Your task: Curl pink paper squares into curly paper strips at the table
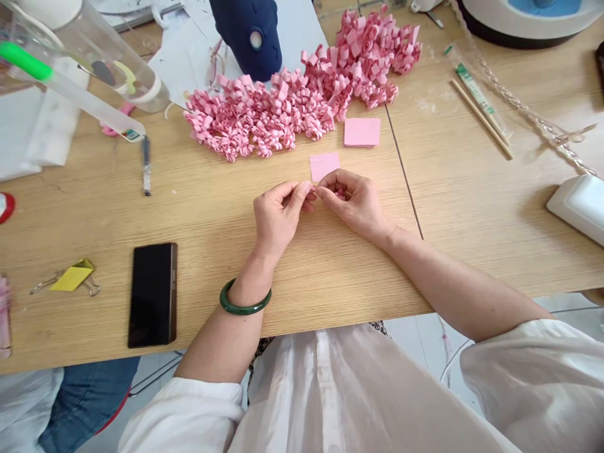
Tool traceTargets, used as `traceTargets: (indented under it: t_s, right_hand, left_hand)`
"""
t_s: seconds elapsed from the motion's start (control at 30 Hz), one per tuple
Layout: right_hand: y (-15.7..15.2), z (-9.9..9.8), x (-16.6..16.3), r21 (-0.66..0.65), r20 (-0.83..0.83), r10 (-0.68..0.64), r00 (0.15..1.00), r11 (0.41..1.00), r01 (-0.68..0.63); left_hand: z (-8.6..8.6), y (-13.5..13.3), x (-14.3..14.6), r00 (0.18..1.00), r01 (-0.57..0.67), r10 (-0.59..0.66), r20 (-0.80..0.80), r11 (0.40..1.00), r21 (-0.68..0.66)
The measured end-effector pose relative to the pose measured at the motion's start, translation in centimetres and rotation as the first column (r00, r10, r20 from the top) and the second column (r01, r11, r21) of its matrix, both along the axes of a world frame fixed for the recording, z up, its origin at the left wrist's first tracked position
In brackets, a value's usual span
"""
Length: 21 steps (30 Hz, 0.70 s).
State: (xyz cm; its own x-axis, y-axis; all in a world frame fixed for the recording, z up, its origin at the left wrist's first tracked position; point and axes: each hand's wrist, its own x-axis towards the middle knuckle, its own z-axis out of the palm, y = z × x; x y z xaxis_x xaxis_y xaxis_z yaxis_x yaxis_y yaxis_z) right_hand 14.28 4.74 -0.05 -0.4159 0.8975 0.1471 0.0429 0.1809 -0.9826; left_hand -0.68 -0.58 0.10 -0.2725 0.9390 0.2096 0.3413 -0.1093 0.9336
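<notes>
Over the middle of a wooden table [198,207], my left hand [278,214] and my right hand [352,201] meet fingertip to fingertip. Both pinch a small pink paper piece [315,189], mostly hidden by the fingers. A green bangle [243,303] circles my left wrist. Just beyond the fingers lies a loose pink paper square [324,165], and a small stack of pink squares [362,131] sits further back. Behind these stretches a long heap of curled pink paper pieces [302,100].
A black phone [153,294] lies at the near left beside a yellow binder clip [73,277]. A pen [146,165], clear bottles [99,56], a dark blue object [248,34], wrapped chopsticks [479,107], a chain [533,113] and a white box [578,204] surround the work spot.
</notes>
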Motion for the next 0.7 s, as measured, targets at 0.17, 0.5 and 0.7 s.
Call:
traceTargets:
  t_s: [0.17,0.5,0.7]
  right_hand:
    - [0.0,0.4,0.1,-0.003,0.051,-0.012,0.999,1.0,0.012]
    - [0.1,-0.3,0.2,0.138,0.136,-0.066,0.989,0.989,0.047]
    - [0.3,-0.5,0.4,0.194,0.15,-0.099,0.984,0.979,0.068]
  left_hand:
    - [-0.4,0.2,-0.2,0.974,0.034,-0.012,0.225,0.995,-0.098]
    - [0.9,0.0,-0.5,0.995,0.097,-0.097,-0.009,0.995,-0.011]
    - [0.6,0.0,-0.6,0.995,0.09,-0.09,-0.032,0.996,-0.005]
